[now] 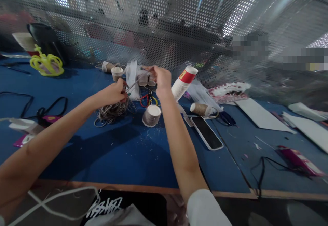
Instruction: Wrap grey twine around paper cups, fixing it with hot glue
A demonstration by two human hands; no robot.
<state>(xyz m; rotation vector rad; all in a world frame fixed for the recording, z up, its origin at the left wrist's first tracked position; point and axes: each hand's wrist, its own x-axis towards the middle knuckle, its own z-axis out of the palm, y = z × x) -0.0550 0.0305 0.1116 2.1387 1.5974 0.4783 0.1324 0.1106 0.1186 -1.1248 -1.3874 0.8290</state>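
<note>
My left hand [117,92] is closed on thin grey cord above a loose tangled bundle of cord [111,112]. From it a taut stretch of cord [135,84] runs up to my right hand [162,77], whose fingers pinch the other end. Just below my hands stands an upside-down paper cup [151,115] with a grey covering round its side. Behind the cord are a white plastic bag [131,75] and small wrapped cups, partly hidden by my right hand. Red and yellow rings [148,101] lie between the bag and the cup.
A stack of paper cups [183,82] leans right of my right forearm. Nearby lie a twine spool [201,109] and a phone [207,132]. A yellow crown [47,64] sits at the far left. A perforated metal screen [115,24] rises behind the blue table [123,161].
</note>
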